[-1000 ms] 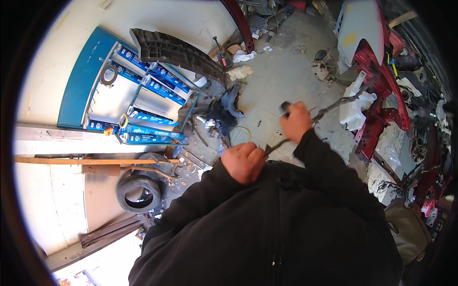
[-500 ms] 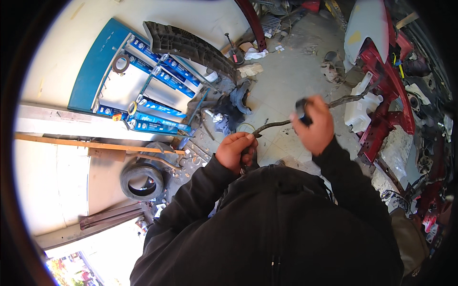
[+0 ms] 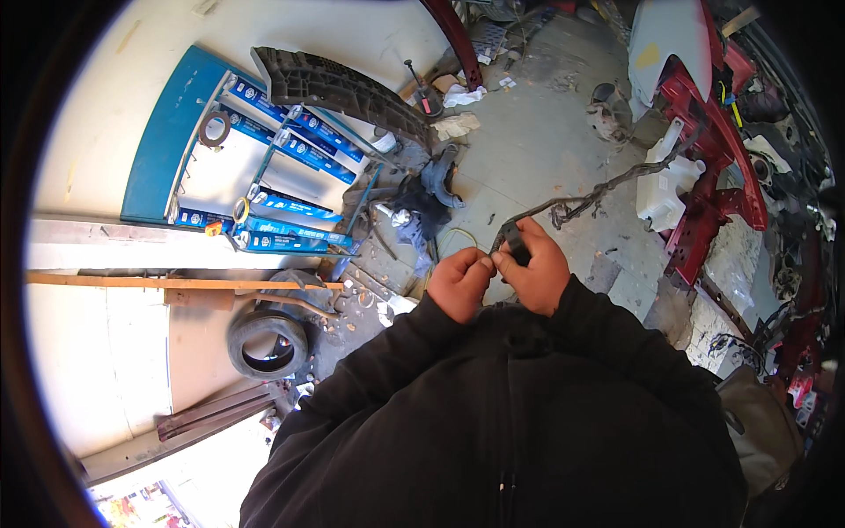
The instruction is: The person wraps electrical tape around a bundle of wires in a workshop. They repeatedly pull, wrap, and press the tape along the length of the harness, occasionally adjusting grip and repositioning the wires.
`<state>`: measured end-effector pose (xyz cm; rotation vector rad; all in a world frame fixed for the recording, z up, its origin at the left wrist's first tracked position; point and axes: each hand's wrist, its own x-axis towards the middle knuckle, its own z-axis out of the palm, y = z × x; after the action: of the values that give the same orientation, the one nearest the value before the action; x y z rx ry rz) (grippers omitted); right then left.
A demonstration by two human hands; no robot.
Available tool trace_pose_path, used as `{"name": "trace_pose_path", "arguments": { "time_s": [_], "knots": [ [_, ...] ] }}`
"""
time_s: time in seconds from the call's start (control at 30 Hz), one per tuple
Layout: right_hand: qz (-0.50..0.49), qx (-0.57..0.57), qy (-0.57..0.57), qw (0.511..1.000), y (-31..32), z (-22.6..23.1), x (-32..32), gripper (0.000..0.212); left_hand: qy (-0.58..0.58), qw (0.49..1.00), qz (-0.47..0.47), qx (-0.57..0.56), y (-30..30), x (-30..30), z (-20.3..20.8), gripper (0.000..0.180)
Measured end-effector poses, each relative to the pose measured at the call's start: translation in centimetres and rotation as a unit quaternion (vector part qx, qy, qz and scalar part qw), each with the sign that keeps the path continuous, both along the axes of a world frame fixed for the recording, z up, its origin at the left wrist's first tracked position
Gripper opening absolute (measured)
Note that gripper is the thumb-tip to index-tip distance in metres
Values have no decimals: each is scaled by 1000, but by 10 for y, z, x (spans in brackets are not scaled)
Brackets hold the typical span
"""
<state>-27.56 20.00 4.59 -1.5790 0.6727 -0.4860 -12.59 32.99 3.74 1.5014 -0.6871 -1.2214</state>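
A dark wiring harness (image 3: 607,186) runs from the red car body at the right to my two hands in front of my chest. My left hand (image 3: 459,283) is closed, its thumb and forefinger pinched at the harness's near end. Close beside it, my right hand (image 3: 541,275) grips a black roll of tape (image 3: 516,245), its thumb tip almost meeting the left fingertips. The roll lies against the harness. Between the fingertips, any strip of tape is too small to make out.
At right stands a red car body part (image 3: 735,189) with a white plastic tank (image 3: 664,189). To the left are a shelf rack (image 3: 158,150) of blue boxes, a black bumper piece (image 3: 334,84) and a tire (image 3: 238,341). Dark rags (image 3: 414,207) and scraps litter the floor.
My right hand has come left and slightly down with the tape roll, from apart to right beside my left hand. My left hand has shifted a little right and the harness sags differently.
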Motion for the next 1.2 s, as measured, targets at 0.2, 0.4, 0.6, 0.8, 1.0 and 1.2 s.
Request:
{"name": "trace_pose_path", "arguments": {
  "time_s": [0.2, 0.4, 0.6, 0.8, 1.0, 1.2],
  "knots": [
    [3, -287, -43, 957, 13, -5, 15, 20, 78, 996, 51, 4, 9, 6, -7, 25],
    [-7, -343, 209, 916, 4, -73, -15, 19, 162, 975, 131, -73, 12, 22, 15, 29],
    [39, -205, 423, 882, 6, -129, -113, 33, 232, 969, 80, 14, 8, 53, 16, 29],
    [-18, -268, 242, 932, -6, -87, -80, 28, 65, 996, -10, 64, 3, 63, 1, 23],
    [-56, -272, 126, 952, 6, -17, -55, 28, -19, 999, -49, 0, -12, 55, 1, 32],
    [-53, -301, 129, 943, 15, 9, -43, 25, -80, 985, -116, -102, -22, 42, 22, 34]
  ]
}}
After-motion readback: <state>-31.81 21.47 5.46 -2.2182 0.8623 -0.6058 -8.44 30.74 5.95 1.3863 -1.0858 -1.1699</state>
